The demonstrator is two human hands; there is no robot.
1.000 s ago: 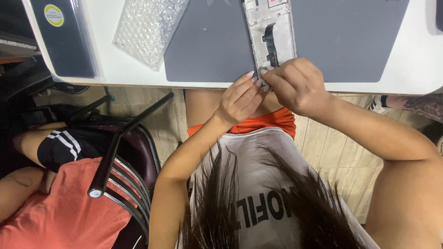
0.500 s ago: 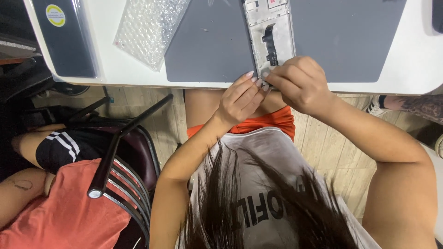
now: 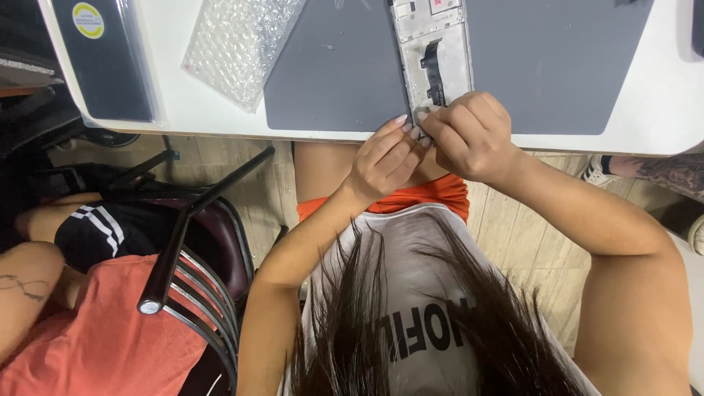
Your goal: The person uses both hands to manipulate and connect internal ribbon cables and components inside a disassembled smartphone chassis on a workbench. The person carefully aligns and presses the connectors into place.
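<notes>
A silver-grey phone frame (image 3: 433, 55) lies opened on the grey work mat (image 3: 337, 66), its near end at the table's front edge. My left hand (image 3: 385, 158) has its fingertips pinched at the frame's near-left corner. My right hand (image 3: 473, 136) curls over the near end of the same frame, fingers closed on it. Both hands touch each other over that end. What lies between the fingertips is hidden.
A sheet of bubble wrap (image 3: 238, 44) lies left of the mat. A dark flat device in a clear sleeve (image 3: 103, 59) sits at the table's left end. Another seated person (image 3: 88, 323) and a dark chair (image 3: 191, 242) are to my left.
The hands stay together at the frame's near end; fingers shifted only slightly. The view has drifted a little.
</notes>
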